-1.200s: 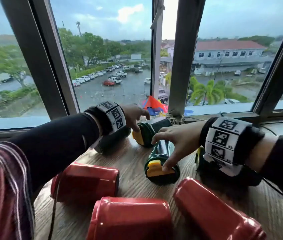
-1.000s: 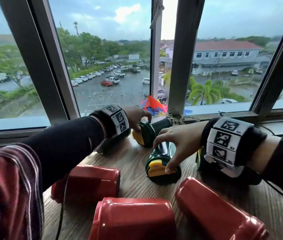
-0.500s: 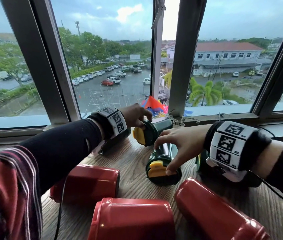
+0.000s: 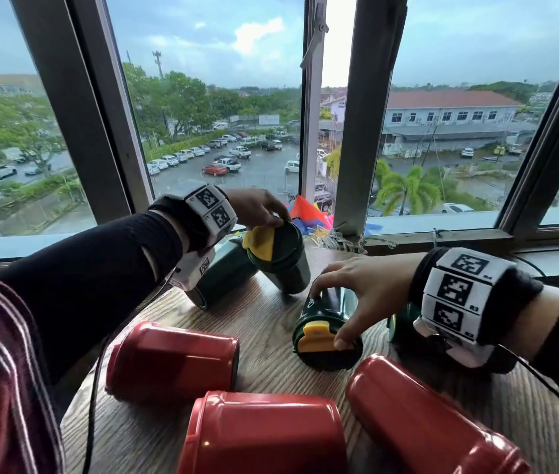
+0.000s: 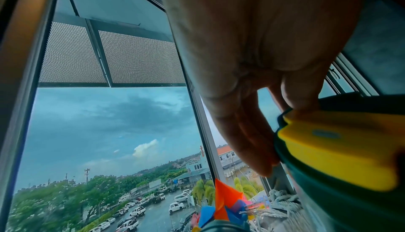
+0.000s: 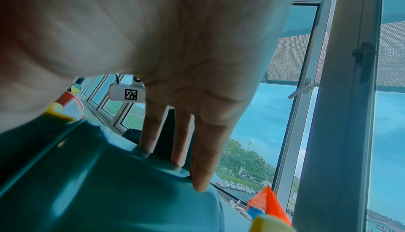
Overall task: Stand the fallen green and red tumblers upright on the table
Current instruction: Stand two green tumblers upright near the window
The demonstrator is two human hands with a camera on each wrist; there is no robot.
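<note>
We see daylight coming through window (image 4: 203,131), soft under cloudy sky, no hard shadows on table (image 4: 271,319). Head view sharp and bright; frames bend strongly at edges from wide lens. Small glare spots on red tumbler (image 4: 261,436) and on green tumbler (image 4: 327,323). In left wrist view, left hand (image 5: 252,62) very near, blurred, backlit and dark against sky. In right wrist view, right hand (image 6: 175,53) pale and out of focus; we notice bluish tint, dim corners.
</note>
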